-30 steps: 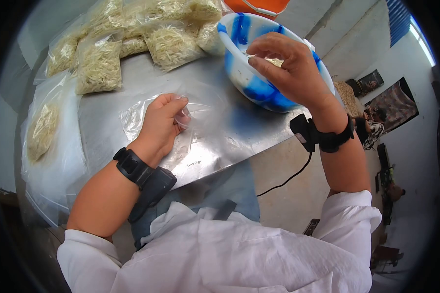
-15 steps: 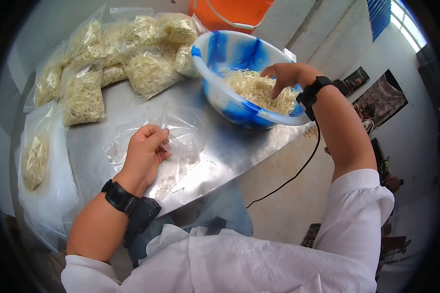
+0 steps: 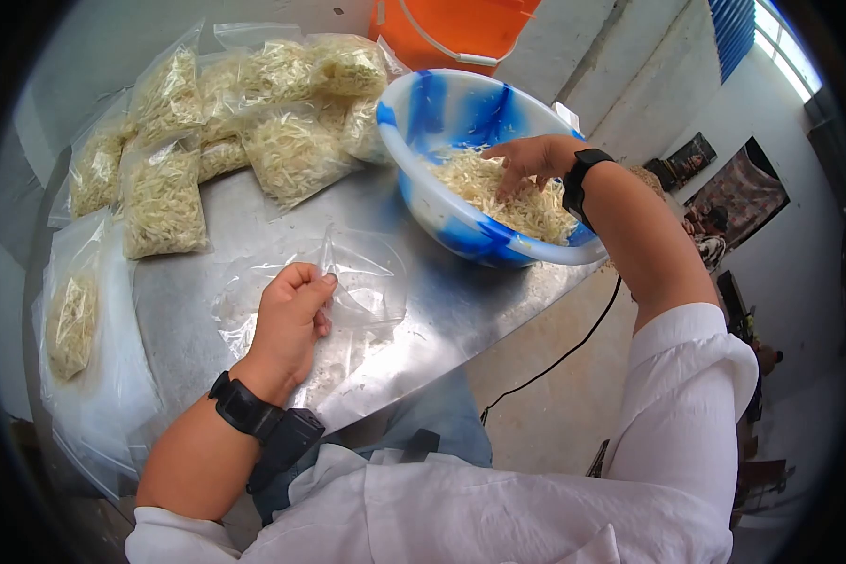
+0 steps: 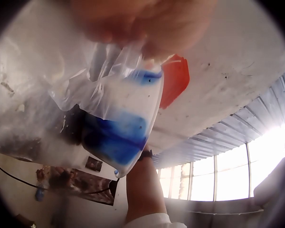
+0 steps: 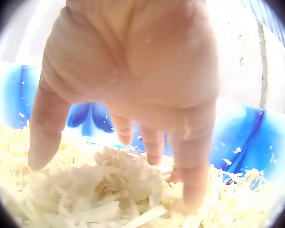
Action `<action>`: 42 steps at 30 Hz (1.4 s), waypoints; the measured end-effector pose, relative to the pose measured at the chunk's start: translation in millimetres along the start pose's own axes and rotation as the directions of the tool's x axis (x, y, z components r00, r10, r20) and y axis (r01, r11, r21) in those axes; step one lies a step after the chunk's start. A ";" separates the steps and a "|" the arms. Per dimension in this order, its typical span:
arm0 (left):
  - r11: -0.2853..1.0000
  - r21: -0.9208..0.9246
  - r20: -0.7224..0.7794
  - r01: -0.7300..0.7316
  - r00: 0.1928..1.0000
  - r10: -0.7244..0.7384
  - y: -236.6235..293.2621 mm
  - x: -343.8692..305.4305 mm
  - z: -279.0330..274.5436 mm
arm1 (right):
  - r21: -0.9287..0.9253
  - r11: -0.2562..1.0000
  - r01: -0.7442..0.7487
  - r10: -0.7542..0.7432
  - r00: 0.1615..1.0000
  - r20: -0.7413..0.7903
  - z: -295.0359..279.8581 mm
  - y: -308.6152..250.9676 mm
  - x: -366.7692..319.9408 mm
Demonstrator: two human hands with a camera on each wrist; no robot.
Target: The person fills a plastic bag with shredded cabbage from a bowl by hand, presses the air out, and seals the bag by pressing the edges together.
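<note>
My left hand (image 3: 294,315) pinches the edge of a clear plastic bag (image 3: 371,282) between thumb and fingers, over the metal table. In the left wrist view the bag (image 4: 92,92) hangs crumpled from the blurred left hand (image 4: 142,23). My right hand (image 3: 540,160) reaches into a blue and white bowl (image 3: 432,209) of pale dry shreds (image 3: 468,179). The right wrist view has its fingers (image 5: 47,133) spread and pointing down, tips among the shreds (image 5: 104,194), which heap up between thumb and fingers.
Several filled bags (image 3: 164,202) of shreds are piled at the back left of the metal table (image 3: 183,291). A stack of flat plastic bags (image 3: 113,376) lies at left, with one partly filled bag (image 3: 70,324) on top. An orange bucket (image 3: 456,28) stands behind the bowl.
My right hand has gone from above the bowl down into the shreds, its fingertips now among them. The left hand keeps its pinch on the plastic bag. The head view has shifted slightly.
</note>
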State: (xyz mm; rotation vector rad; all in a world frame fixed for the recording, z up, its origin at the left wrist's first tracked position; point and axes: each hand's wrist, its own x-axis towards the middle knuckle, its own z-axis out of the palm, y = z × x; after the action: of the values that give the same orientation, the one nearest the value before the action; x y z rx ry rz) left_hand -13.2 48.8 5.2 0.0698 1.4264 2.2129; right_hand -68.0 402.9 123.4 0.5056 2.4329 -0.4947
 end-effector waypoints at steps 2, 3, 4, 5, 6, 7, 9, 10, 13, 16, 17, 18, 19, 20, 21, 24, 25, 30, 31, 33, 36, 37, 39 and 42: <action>1.000 0.003 -0.003 -0.007 1.000 0.007 -0.7 0.2 0.2 | 0.021 1.000 -0.009 0.009 1.000 0.018 -0.9 -4.3 9.4; 1.000 0.012 0.002 -0.015 1.000 0.015 -0.8 0.2 0.2 | 0.042 0.999 -0.018 0.017 0.999 0.035 -0.8 -6.3 12.9; 1.000 0.020 0.006 -0.024 1.000 0.024 -0.7 0.1 0.2 | 0.039 0.999 -0.017 0.016 0.999 0.036 -1.5 -7.2 14.9; 1.000 0.017 0.004 -0.025 1.000 0.025 -0.5 0.0 0.4 | 0.063 0.998 -0.013 0.011 0.999 0.039 -1.7 -11.5 11.7; 1.000 0.014 0.006 -0.022 1.000 0.022 -0.5 -0.3 0.7 | 0.087 0.996 -0.010 0.006 0.999 0.042 -0.7 -15.5 9.1; 1.000 0.012 0.008 -0.019 1.000 0.019 -0.4 -0.5 1.1 | 0.086 0.996 -0.010 0.006 0.999 0.041 3.5 -19.4 7.2; 1.000 0.024 0.003 -0.017 1.000 0.017 0.1 -1.1 2.6 | -0.012 0.999 0.033 -0.033 0.999 -0.024 12.6 -27.2 4.3; 0.999 0.036 -0.004 -0.014 1.000 0.014 0.6 -1.2 3.2 | -0.012 0.999 0.033 -0.033 0.999 -0.026 13.5 -28.1 9.8; 0.999 0.052 0.002 -0.016 1.000 0.016 0.5 -0.9 2.8 | -0.158 0.980 0.122 -0.123 0.992 0.008 19.6 -25.0 33.1; 0.999 0.041 0.017 -0.017 1.000 0.016 0.7 -1.1 1.6 | -0.173 0.971 0.166 -0.153 0.984 0.086 24.5 -27.6 37.0; 0.999 0.041 0.016 -0.017 1.000 0.016 1.2 -1.3 1.5 | -0.245 0.950 0.196 -0.176 0.979 0.104 25.4 -32.3 33.3; 0.999 0.033 0.017 -0.017 1.000 0.016 2.0 -1.4 2.1 | -0.315 0.922 0.226 -0.196 0.973 0.123 25.9 -36.5 29.2; 1.000 0.026 0.018 -0.017 1.000 0.016 2.2 -1.7 2.4 | -0.315 0.922 0.226 -0.196 0.973 0.125 26.3 -39.4 24.2; 1.000 0.026 0.017 -0.016 1.000 0.015 1.8 -1.8 2.3 | -0.353 0.913 0.203 -0.174 0.978 0.113 27.2 -43.7 16.0; 1.000 0.010 0.014 -0.023 1.000 0.023 1.3 -1.7 2.2 | -0.390 0.903 0.179 -0.152 0.983 0.099 28.0 -45.8 12.3; 0.999 -0.020 0.028 -0.029 0.999 0.030 -0.8 -0.7 -0.5 | -0.511 0.800 0.315 -0.291 0.948 0.129 36.4 -28.0 32.5; 0.999 -0.034 0.047 -0.031 0.998 0.032 -1.1 0.0 -1.5 | -0.512 0.799 0.316 -0.292 0.948 0.129 37.2 -24.7 38.1; 0.999 -0.035 0.048 -0.019 0.999 0.020 -0.4 -0.2 -1.6 | -0.596 0.760 0.258 -0.317 0.949 0.006 42.3 -24.7 31.8; 0.999 -0.033 0.047 -0.019 0.999 0.021 0.1 -0.4 -1.1 | -0.600 0.758 0.256 -0.315 0.949 0.007 41.1 -26.2 29.5; 1.000 -0.018 0.065 -0.015 0.998 0.016 1.4 -0.4 -1.5 | -0.634 0.740 0.225 -0.253 0.966 0.047 39.4 -29.1 27.0; 1.000 0.003 0.097 -0.009 0.995 0.008 2.7 -0.1 -3.6 | -0.658 0.717 0.231 -0.313 0.950 -0.009 37.7 -27.9 19.2; 1.000 0.006 0.115 -0.009 0.993 0.009 2.8 0.3 -3.7 | -0.659 0.716 0.230 -0.313 0.950 -0.008 37.0 -28.0 17.1; 1.000 0.011 0.110 -0.013 0.994 0.012 2.6 0.8 -3.6 | -0.665 0.716 0.213 -0.308 0.951 -0.027 35.7 -31.4 5.4; 1.000 0.016 0.104 -0.019 0.994 0.017 2.6 0.5 -2.7 | -0.638 0.743 0.203 -0.313 0.947 -0.064 32.2 -32.5 -8.1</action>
State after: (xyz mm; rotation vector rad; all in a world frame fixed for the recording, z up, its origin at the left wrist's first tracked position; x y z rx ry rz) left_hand -15.4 45.9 6.1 0.2015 1.3935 2.1780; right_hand -61.6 358.4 111.7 -0.0916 2.6429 0.2849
